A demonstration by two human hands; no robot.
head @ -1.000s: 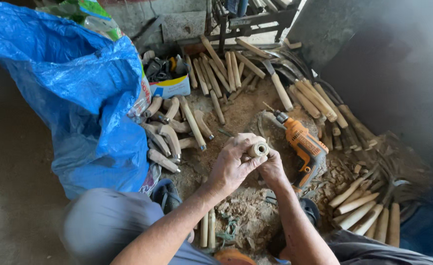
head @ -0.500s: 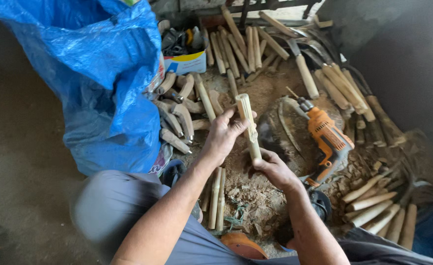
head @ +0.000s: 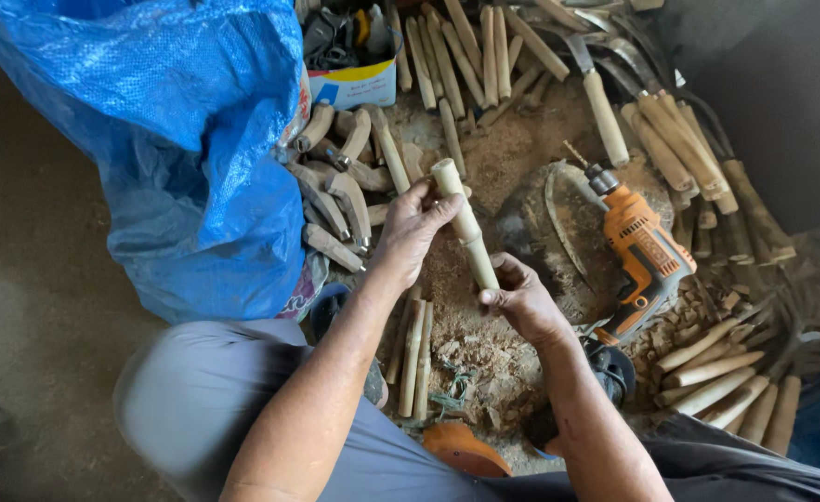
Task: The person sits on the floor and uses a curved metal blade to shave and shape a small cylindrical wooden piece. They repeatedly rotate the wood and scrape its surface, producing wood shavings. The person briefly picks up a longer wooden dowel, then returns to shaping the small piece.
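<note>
While the left hand (head: pixel 412 230) curls its fingers around the upper end of a pale wooden handle (head: pixel 464 223), the right hand (head: pixel 524 299) grips its lower end. The handle slants above sawdust-strewn ground, with an orange drill (head: pixel 642 251) just right and a blue sack (head: pixel 164 139) left.

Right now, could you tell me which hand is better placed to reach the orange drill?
Probably the right hand: it grips the lower end of the wooden handle, nearer the orange drill. The left hand holds the upper end, on the far side.
</note>
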